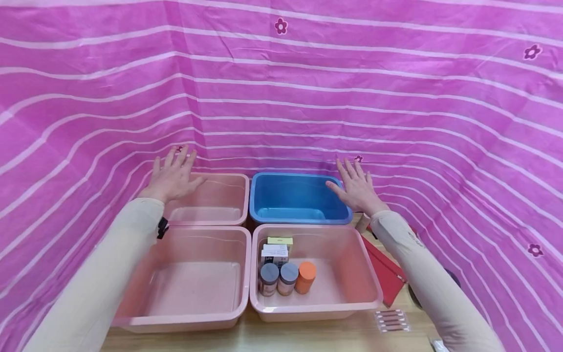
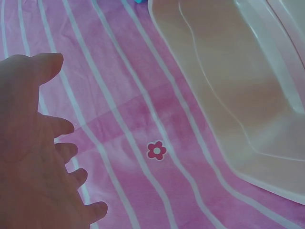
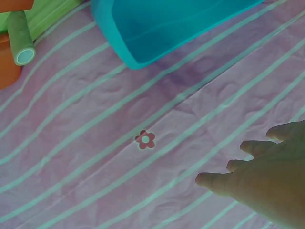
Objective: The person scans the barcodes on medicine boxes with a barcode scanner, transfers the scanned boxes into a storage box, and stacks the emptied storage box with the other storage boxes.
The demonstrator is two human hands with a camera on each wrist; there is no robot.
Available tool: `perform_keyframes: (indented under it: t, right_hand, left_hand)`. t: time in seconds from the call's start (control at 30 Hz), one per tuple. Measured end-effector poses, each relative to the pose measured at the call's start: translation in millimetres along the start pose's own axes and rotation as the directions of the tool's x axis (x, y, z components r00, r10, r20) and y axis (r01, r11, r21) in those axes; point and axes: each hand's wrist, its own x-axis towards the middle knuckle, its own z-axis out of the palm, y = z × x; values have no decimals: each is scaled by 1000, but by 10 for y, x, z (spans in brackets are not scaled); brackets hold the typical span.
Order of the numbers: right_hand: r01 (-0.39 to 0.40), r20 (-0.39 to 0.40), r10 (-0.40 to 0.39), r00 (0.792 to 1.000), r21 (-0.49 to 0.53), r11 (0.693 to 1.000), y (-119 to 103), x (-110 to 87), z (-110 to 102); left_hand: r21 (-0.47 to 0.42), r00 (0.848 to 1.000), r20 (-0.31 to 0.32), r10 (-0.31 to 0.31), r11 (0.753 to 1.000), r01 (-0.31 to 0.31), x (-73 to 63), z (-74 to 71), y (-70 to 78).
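My left hand, fingers spread, hovers over the left side of the far pink bin and holds nothing. The left wrist view shows the same hand beside the striped cloth, with a bin's rim to the right. Spread out too, my right hand is at the right rim of the blue bin; its fingers point toward the pink striped cloth. In the right wrist view this empty hand appears at the lower right, apart from the blue bin.
The near right pink bin holds small boxes, two grey-lidded jars and an orange bottle. Beside it are a red pouch, a cardboard tube and a cotton swab pack. Another pink bin stands near left.
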Motion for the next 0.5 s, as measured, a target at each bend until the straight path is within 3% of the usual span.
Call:
perform_keyframes:
  t: [0.4, 0.5]
  right_hand:
    - [32, -6, -32, 999, -10, 999, -76, -26, -22]
    - [69, -40, -69, 997, 4, 998, -136, -43, -21]
  left_hand:
    - [2, 1000, -2, 4, 1000, -4, -42, 11, 12]
    - [-13, 1000, -11, 12, 1000, -12, -76, 6, 7]
